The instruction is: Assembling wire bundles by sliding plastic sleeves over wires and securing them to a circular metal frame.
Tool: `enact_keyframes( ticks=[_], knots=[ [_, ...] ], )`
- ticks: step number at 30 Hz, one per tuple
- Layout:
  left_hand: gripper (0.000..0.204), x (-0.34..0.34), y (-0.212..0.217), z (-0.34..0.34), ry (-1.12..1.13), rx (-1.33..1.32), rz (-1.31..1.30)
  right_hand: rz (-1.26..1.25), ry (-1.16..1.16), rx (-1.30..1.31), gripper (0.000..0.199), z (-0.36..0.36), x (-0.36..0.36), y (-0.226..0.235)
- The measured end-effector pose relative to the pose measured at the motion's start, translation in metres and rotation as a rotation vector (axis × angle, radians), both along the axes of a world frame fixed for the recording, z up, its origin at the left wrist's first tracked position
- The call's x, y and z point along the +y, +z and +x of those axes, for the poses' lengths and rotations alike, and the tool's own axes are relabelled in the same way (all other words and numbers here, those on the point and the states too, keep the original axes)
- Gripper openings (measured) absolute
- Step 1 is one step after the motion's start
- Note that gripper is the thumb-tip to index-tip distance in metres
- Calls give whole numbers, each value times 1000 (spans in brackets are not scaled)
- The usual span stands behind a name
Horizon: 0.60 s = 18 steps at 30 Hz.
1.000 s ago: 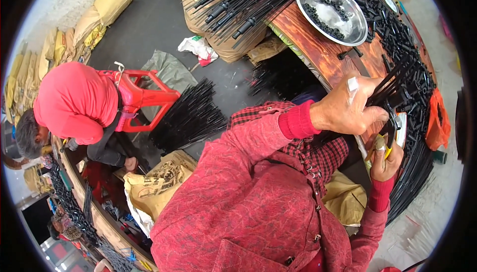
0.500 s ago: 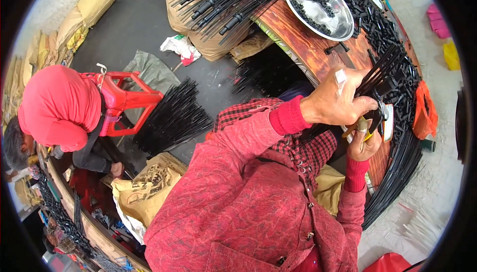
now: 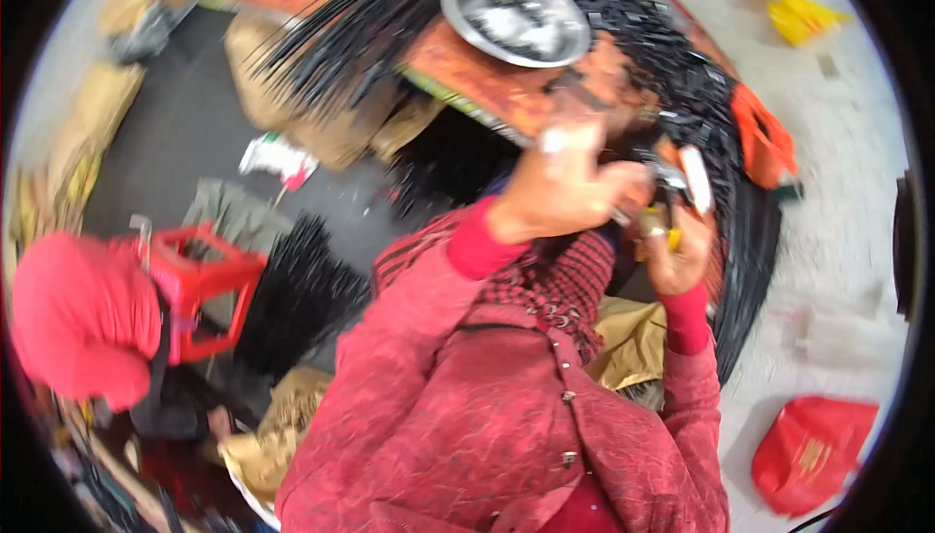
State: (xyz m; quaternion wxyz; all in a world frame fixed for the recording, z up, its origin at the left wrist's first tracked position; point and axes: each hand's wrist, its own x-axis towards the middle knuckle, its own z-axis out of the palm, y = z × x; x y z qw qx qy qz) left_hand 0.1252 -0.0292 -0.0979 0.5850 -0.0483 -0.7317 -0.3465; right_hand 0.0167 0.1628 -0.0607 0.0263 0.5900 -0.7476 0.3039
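Now gripping yellow-handled tool [image 3: 674, 238] in right hand [image 3: 684, 257], likely aligning; can't tell hold of left hand [image 3: 560, 187]; needs steady squeeze.

Bright, even light fills the room, palest on the floor [image 3: 838, 251], with deep shadow under the worktop [image 3: 458, 66]. Glare whitens the metal bowl [image 3: 573, 35]. Motion blur smears the left hand [image 3: 565, 183] and right hand [image 3: 685, 253]; fisheye distortion bends edges toward a black rim.
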Motion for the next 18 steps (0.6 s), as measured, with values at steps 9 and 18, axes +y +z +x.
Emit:
enact_keyframes(
  ticks=[9,18],
  knots=[
    [33,6,19,15,-624,-351,623,131,116,-62,18,-5,10,34],
    [34,13,27,-12,-673,-438,623,112,82,-89,20,-28,28,41]
  ],
)
